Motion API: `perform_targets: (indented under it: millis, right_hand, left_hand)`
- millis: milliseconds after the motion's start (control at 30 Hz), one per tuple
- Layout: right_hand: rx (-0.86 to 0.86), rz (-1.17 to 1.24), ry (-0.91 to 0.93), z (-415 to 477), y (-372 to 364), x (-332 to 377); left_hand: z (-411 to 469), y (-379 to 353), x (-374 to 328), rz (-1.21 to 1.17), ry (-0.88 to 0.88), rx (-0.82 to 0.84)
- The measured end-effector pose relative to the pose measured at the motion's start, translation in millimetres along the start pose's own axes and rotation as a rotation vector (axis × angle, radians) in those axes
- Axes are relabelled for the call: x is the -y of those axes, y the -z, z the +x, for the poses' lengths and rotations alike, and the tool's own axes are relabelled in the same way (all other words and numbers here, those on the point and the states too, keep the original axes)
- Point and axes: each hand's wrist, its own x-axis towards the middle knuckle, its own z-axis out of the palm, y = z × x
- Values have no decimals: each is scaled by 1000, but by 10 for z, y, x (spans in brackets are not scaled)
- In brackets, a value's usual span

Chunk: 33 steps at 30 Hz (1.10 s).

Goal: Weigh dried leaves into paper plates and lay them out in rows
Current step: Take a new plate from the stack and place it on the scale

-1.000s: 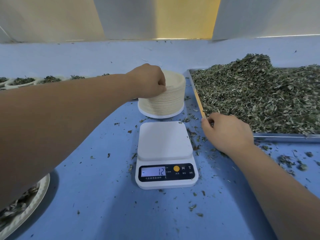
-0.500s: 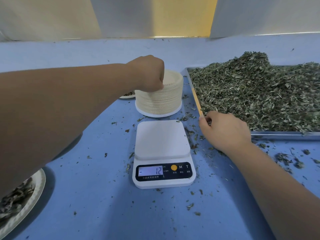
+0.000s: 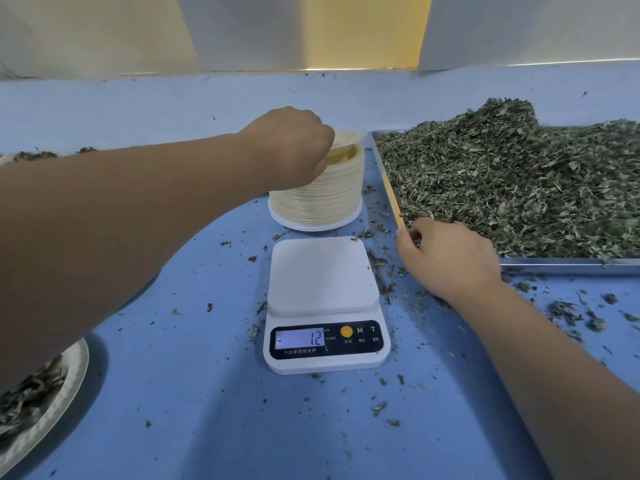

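Reaching to the far centre with the left hand (image 3: 291, 147), fingers curled and pinching the rim of the top paper plate (image 3: 347, 137). Tilting that plate up off the stack of paper plates (image 3: 318, 199), apparently to peel off a single one for weighing.

Resting the right hand (image 3: 450, 258) at the near-left corner of the metal tray (image 3: 554, 262), fingers curled under and tips hidden. Not possible to tell whether grasping leaves, the tray edge or nothing. Probably waiting there to scoop once a plate is down.

Containers and contents:
- Holding the bulk of the dried leaves (image 3: 519, 181) in the tray at right, heaped highest toward the far side.
- Standing the kitchen scale (image 3: 323, 275) near centre, just near of the stack and just left of the tray, within short reach of both. Showing a minus sign and 12 on its display (image 3: 300, 338), probably a tare set for one plate.
- Showing a filled paper plate (image 3: 74, 372) at the near-left edge, partly cut off, with leaves inside.
- Showing further leaf portions (image 3: 34, 155) at far left, largely hidden behind the forearm, with the plates beneath barely visible.
- Lying scattered over the blue tabletop (image 3: 173, 393), loose leaf crumbs, thickest around the scale and tray corner.

Judging the step in hand as fetching a fresh plate, with weighing of this portion not yet begun.
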Motion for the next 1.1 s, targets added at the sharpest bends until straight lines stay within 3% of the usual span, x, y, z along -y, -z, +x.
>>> perform_targets:
  millis: [133,300,500,600,700,900,1100]
  right_hand:
    - [7,2,-2,-7,13,6]
    - [-2,-12,-11,0,16,-3]
    - [67,123,-14,37,77,-50]
    - [142,181,-3,111,136,-75]
    - [167,67,-15,189,148,-62]
    - [481,-47,-91,252,196,-14]
    - [428,6,-21,199,194,-3]
  left_hand:
    - [-89,-31,-32,-109,159,-109]
    - [-463,-240,-184,-584,472,-588]
    - [-1094,-486,-445,-916,515,-853]
    - [-1389,-618,-543,-1056,572,-800]
    - [-1544,-770,-609,-1055,639,-708]
    - [-1618,-843,-679,-1064,650,-565]
    - [-1676,-887,-656,-1139,698,-402]
